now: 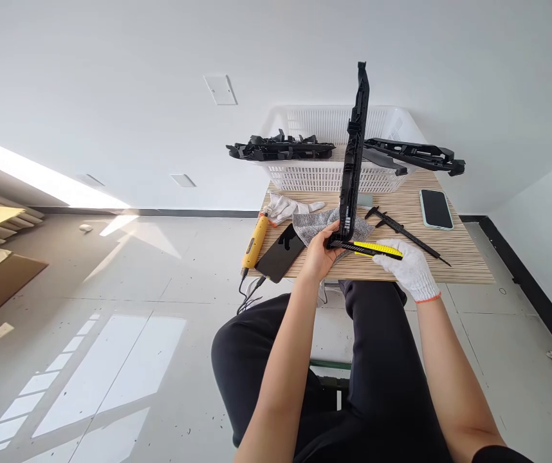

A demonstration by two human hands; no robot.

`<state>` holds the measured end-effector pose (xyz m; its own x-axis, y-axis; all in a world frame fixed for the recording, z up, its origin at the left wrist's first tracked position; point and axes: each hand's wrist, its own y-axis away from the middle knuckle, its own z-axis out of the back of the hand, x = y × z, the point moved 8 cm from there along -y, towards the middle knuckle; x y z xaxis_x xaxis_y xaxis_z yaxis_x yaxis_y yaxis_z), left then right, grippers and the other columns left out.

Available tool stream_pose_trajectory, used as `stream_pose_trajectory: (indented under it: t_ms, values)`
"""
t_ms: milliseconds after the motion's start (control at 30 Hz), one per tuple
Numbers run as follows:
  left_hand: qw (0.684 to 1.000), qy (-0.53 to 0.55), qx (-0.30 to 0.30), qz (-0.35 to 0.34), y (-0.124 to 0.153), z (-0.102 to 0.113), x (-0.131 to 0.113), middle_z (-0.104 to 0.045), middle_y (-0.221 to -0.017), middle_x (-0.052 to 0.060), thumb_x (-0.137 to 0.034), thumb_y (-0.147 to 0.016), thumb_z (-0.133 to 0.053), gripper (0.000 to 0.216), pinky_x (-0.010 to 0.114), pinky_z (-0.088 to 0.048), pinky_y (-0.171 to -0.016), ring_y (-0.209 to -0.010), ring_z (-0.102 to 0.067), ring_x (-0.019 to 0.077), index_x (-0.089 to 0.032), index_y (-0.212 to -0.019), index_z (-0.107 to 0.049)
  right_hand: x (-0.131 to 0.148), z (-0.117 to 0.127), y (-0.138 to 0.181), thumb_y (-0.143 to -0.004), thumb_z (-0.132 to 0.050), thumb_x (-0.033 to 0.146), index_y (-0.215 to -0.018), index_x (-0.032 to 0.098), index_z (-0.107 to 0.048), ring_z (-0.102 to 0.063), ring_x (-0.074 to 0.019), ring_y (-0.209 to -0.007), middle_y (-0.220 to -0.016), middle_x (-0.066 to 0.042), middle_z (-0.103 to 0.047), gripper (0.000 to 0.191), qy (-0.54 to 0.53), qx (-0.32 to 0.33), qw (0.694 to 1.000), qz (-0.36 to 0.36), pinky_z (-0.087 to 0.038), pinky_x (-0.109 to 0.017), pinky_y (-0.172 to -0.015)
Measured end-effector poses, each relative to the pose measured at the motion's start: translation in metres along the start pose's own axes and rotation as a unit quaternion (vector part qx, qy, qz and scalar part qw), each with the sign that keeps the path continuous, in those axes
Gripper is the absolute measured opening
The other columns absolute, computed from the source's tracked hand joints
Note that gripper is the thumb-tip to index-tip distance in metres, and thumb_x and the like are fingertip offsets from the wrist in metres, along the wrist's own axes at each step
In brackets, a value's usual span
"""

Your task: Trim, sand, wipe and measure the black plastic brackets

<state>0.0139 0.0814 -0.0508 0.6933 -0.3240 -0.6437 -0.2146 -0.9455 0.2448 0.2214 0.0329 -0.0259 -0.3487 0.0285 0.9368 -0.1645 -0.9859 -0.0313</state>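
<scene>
My bare left hand [320, 256] grips the lower end of a long black plastic part [352, 154], which stands nearly upright over the table's front. In my right hand [410, 269], covered by a white knit glove, is a yellow and black utility knife [377, 249]. The knife's front end points left and meets the base of the plastic part beside my left fingers. Whether the blade touches the plastic I cannot tell. Behind my left hand a grey cloth [312, 223] lies on the table.
A white plastic basket [305, 177] at the back holds more black parts [285, 149]. On the wooden table [464, 267] lie a black caliper [408, 236], a phone [436, 209], a dark phone [280, 255], a white glove [288, 207] and a yellow corded tool [255, 243].
</scene>
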Motion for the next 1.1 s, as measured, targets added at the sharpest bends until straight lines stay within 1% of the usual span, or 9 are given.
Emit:
stream_pose_trajectory:
  t_ms: [100, 267, 367, 467, 633, 733, 900, 1000, 1100]
  values:
    - [1.0, 0.002, -0.005, -0.017, -0.001, 0.001, -0.003, -0.068, -0.127, 0.01, -0.02, -0.091, -0.053, 0.029, 0.044, -0.06, -0.099, -0.127, -0.059, 0.0287, -0.016, -0.106, -0.077, 0.002, 0.005, 0.001, -0.072, -0.081, 0.049, -0.111, 0.022, -0.074, -0.061, -0.0153, -0.065, -0.089, -0.004, -0.073, 0.048, 0.009, -0.027, 1.0, 0.008, -0.054, -0.031, -0.062]
    - [1.0, 0.0, -0.001, -0.013, 0.001, 0.0, -0.002, -0.071, -0.124, 0.008, -0.026, -0.088, -0.065, 0.022, 0.045, -0.056, -0.105, -0.128, -0.06, 0.0285, -0.018, -0.106, -0.077, 0.001, -0.001, 0.0, -0.067, -0.085, 0.045, -0.107, 0.02, -0.073, -0.061, -0.0154, -0.065, -0.085, -0.004, -0.073, 0.048, -0.004, 0.011, 1.0, -0.006, -0.053, -0.03, -0.06]
    - [1.0, -0.003, 0.009, -0.021, 0.003, -0.004, -0.003, -0.072, -0.119, 0.006, -0.018, -0.085, -0.071, 0.023, 0.042, -0.053, -0.109, -0.129, -0.06, 0.0246, -0.02, -0.107, -0.076, -0.006, 0.012, -0.002, -0.07, -0.079, 0.042, -0.107, 0.022, -0.07, -0.052, -0.0104, -0.052, -0.08, -0.002, -0.071, 0.042, -0.11, -0.063, 0.991, -0.045, -0.04, -0.024, -0.044]
    - [1.0, -0.004, 0.011, -0.027, 0.004, -0.005, -0.003, -0.072, -0.111, 0.004, -0.008, -0.081, -0.073, 0.031, 0.04, -0.052, -0.11, -0.123, -0.065, 0.0215, -0.021, -0.11, -0.074, -0.009, 0.022, -0.001, -0.072, -0.075, 0.038, -0.103, 0.023, -0.067, -0.043, -0.0068, -0.046, -0.083, -0.003, -0.071, 0.035, -0.2, -0.113, 0.971, -0.06, -0.028, -0.022, -0.039]
    - [0.998, -0.024, -0.034, -0.046, 0.001, 0.001, -0.002, -0.073, -0.1, 0.005, -0.016, -0.081, -0.077, 0.021, 0.039, -0.057, -0.103, -0.111, -0.071, 0.022, -0.017, -0.102, -0.075, -0.008, 0.013, 0.0, -0.067, -0.08, 0.035, -0.104, 0.021, -0.068, -0.047, -0.008, -0.047, -0.073, 0.0, -0.067, 0.041, -0.166, -0.068, 0.98, -0.089, -0.028, -0.021, -0.038]
    - [0.998, -0.017, -0.046, -0.047, -0.001, 0.003, -0.002, -0.074, -0.104, 0.006, -0.022, -0.083, -0.078, 0.019, 0.038, -0.058, -0.102, -0.115, -0.07, 0.0241, -0.017, -0.101, -0.075, -0.008, 0.013, 0.0, -0.067, -0.079, 0.035, -0.105, 0.022, -0.067, -0.046, -0.0075, -0.047, -0.076, -0.001, -0.068, 0.041, -0.165, -0.07, 0.98, -0.089, -0.027, -0.02, -0.038]
    - [0.999, 0.017, -0.031, -0.036, 0.0, 0.001, -0.003, -0.075, -0.113, 0.007, -0.02, -0.089, -0.069, 0.022, 0.041, -0.055, -0.106, -0.125, -0.065, 0.0266, -0.019, -0.111, -0.074, -0.007, 0.018, 0.001, -0.07, -0.077, 0.033, -0.099, 0.023, -0.066, -0.047, -0.0069, -0.047, -0.08, -0.002, -0.071, 0.033, -0.194, -0.104, 0.971, -0.091, -0.025, -0.019, -0.037]
    - [0.999, 0.029, -0.006, -0.036, 0.002, -0.001, -0.006, -0.075, -0.112, 0.009, -0.018, -0.09, -0.064, 0.025, 0.042, -0.055, -0.104, -0.12, -0.068, 0.0272, -0.018, -0.114, -0.072, -0.005, 0.018, 0.002, -0.071, -0.075, 0.035, -0.094, 0.023, -0.063, -0.048, -0.0072, -0.047, -0.079, -0.002, -0.071, 0.028, -0.193, -0.107, 0.97, -0.097, -0.026, -0.019, -0.036]
    - [0.999, 0.004, 0.029, -0.02, 0.006, -0.006, -0.005, -0.075, -0.11, 0.01, -0.024, -0.091, -0.065, 0.026, 0.042, -0.059, -0.097, -0.111, -0.072, 0.0275, -0.017, -0.115, -0.07, -0.003, 0.018, 0.003, -0.072, -0.074, 0.036, -0.091, 0.023, -0.061, -0.05, -0.0074, -0.047, -0.078, -0.001, -0.07, 0.027, -0.195, -0.109, 0.97, -0.099, -0.027, -0.018, -0.035]
